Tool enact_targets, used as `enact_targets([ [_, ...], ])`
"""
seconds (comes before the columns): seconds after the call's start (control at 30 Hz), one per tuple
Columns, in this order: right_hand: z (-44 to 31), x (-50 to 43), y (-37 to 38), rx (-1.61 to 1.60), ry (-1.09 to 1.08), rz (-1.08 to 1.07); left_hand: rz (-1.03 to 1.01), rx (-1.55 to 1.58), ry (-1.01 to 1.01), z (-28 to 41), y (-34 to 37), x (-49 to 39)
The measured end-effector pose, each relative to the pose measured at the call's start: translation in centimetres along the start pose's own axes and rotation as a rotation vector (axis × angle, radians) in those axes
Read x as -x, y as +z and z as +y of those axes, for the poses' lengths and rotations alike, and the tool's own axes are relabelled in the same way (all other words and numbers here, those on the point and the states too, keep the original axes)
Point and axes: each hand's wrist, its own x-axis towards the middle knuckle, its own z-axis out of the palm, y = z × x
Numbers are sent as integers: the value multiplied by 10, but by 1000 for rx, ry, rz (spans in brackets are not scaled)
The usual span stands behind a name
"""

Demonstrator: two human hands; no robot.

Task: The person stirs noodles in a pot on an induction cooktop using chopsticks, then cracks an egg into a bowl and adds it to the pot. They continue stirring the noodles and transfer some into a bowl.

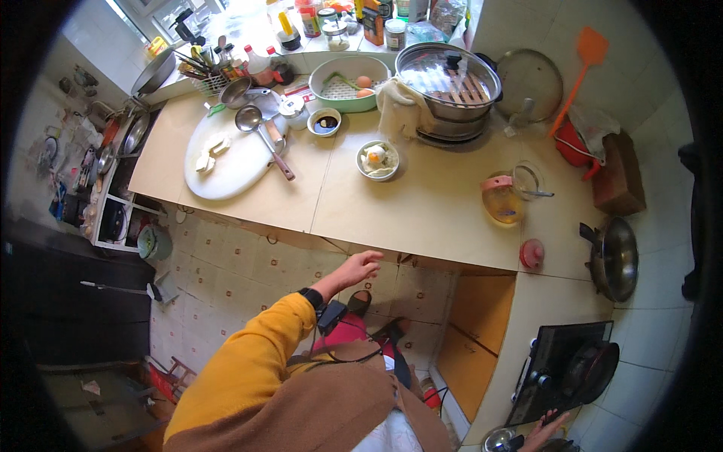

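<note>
My left hand (361, 268), in a yellow sleeve with a black wristband, hangs over the floor just before the counter's edge, fingers loosely bent and holding nothing. At the lower right, my right hand (548, 429) is beside the black stove (531, 367); something dark lies at its fingers, and a grip cannot be made out. A dark pan (593, 367) stands on the stove. On the counter are a bowl with an egg and pale pieces (378, 160), a small bowl of dark sauce (325, 122), and a white cutting board (226, 175) with white pieces (206, 162) and a ladle (265, 135).
A lidded steamer (449, 90) stands at the back beside a green-rimmed basin (350, 104) with eggs. To the right are a glass pitcher (502, 203), a red lid (532, 253) and a wok (618, 260). Jars and bottles line the sill. A bin (155, 243) stands left.
</note>
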Motion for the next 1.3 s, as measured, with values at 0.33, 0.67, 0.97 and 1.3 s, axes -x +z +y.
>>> enact_targets([
  [0.33, -104, 5, -37, 254, -280, 859, -46, -19, 284, 126, 86, -81],
  [0.67, -188, 13, 124, -16, -218, 368, 27, -475, 508, 215, 142, -209],
  [0.97, -212, 24, 202, 24, -98, 143, -499, -318, 268, 257, 151, -242],
  [1.3, -252, -34, 280, -328, -130, -25, -448, -337, 414, 260, 189, -176],
])
